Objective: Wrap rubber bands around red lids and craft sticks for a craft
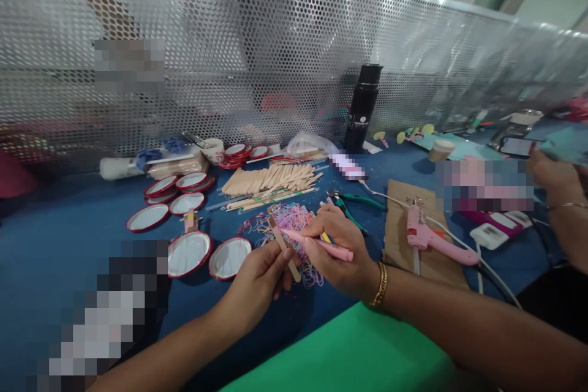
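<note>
My left hand (266, 272) pinches a flat wooden craft stick (281, 245), its upper end darker than the rest. In my right hand (337, 245) is a pink marker (331, 249), gripped like a pen with its tip close to the stick; whether they touch I cannot tell. Beneath both hands lies a tangled heap of thin coloured bands (294, 217). Just beyond it, many plain craft sticks (271, 179) are piled. To the left of my left hand sit several red-rimmed round lids (230, 257) with pale insides.
A pink glue gun (425, 236) rests on cardboard (395, 220) at right, with cables around it. Green-handled pliers (358, 201) lie behind my right hand. A black bottle (362, 107) stands by the perforated metal panel (206, 43). Green sheet (349, 355) is in front. Another person's hand (558, 180) is far right.
</note>
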The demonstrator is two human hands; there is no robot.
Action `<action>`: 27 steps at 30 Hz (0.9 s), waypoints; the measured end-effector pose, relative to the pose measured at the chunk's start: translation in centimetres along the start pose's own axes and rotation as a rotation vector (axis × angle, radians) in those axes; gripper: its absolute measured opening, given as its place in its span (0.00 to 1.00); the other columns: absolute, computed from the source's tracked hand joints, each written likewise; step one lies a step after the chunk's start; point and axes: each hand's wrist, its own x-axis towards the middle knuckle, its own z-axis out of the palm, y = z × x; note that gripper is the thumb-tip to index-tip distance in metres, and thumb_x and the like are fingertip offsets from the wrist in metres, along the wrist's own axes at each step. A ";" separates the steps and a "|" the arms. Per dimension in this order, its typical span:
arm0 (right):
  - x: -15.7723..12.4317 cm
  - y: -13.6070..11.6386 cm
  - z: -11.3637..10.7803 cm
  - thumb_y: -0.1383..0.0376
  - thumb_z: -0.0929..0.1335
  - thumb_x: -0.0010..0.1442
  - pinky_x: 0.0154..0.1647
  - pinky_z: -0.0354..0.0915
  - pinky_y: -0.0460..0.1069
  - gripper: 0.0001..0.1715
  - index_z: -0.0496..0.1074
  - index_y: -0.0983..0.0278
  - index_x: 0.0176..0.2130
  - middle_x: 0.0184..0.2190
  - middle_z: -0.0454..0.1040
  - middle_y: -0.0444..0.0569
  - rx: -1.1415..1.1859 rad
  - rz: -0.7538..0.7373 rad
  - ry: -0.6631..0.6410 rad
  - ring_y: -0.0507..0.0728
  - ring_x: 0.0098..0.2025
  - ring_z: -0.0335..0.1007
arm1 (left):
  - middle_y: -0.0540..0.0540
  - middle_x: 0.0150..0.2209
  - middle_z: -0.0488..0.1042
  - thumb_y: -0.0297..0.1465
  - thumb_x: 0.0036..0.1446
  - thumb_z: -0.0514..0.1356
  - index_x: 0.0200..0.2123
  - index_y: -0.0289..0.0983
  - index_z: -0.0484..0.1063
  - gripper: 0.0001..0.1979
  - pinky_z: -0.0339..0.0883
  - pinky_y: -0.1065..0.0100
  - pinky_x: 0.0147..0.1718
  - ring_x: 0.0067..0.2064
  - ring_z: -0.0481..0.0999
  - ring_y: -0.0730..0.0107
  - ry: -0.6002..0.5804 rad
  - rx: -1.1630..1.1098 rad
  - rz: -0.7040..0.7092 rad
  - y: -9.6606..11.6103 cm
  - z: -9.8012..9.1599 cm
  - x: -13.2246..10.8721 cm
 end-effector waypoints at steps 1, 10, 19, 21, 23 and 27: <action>0.0 0.0 0.0 0.67 0.66 0.59 0.43 0.64 0.55 0.05 0.70 0.59 0.31 0.24 0.71 0.42 -0.002 -0.003 -0.003 0.53 0.27 0.66 | 0.53 0.18 0.67 0.51 0.59 0.55 0.26 0.37 0.68 0.23 0.51 0.73 0.17 0.18 0.61 0.76 0.000 0.005 -0.001 -0.1 0.0 0.0; -0.1 0.4 0.5 0.67 0.66 0.59 0.44 0.63 0.54 0.04 0.72 0.60 0.33 0.25 0.71 0.41 0.048 0.002 -0.044 0.52 0.28 0.66 | 0.52 0.17 0.67 0.58 0.53 0.56 0.25 0.39 0.66 0.27 0.50 0.72 0.16 0.16 0.59 0.76 0.004 0.023 -0.016 0.4 0.1 0.2; 0.4 1.1 0.5 0.68 0.65 0.60 0.41 0.61 0.52 0.06 0.71 0.62 0.31 0.23 0.71 0.40 -0.004 0.002 -0.025 0.50 0.26 0.63 | 0.50 0.18 0.69 0.59 0.54 0.54 0.22 0.38 0.68 0.29 0.53 0.72 0.17 0.18 0.62 0.74 0.008 0.110 0.019 -0.4 -0.5 0.4; 0.5 1.3 0.4 0.68 0.65 0.60 0.41 0.60 0.52 0.07 0.71 0.62 0.30 0.24 0.71 0.41 -0.012 0.013 -0.008 0.50 0.28 0.64 | 0.50 0.18 0.68 0.59 0.53 0.54 0.22 0.38 0.68 0.29 0.53 0.72 0.17 0.17 0.61 0.75 0.024 0.124 0.007 -0.2 -0.4 0.3; 0.5 1.2 0.3 0.67 0.65 0.60 0.42 0.60 0.52 0.05 0.71 0.63 0.32 0.25 0.72 0.41 0.010 0.003 0.000 0.50 0.29 0.65 | 0.50 0.18 0.69 0.60 0.53 0.54 0.22 0.38 0.68 0.30 0.54 0.72 0.17 0.18 0.62 0.75 0.025 0.130 -0.002 -0.1 -0.4 0.3; 0.2 0.8 0.3 0.67 0.66 0.60 0.45 0.61 0.53 0.05 0.73 0.63 0.34 0.26 0.73 0.41 0.037 -0.015 -0.007 0.50 0.29 0.65 | 0.50 0.18 0.68 0.60 0.52 0.53 0.21 0.38 0.69 0.31 0.54 0.72 0.16 0.18 0.62 0.75 0.016 0.137 0.013 -0.2 -0.2 0.6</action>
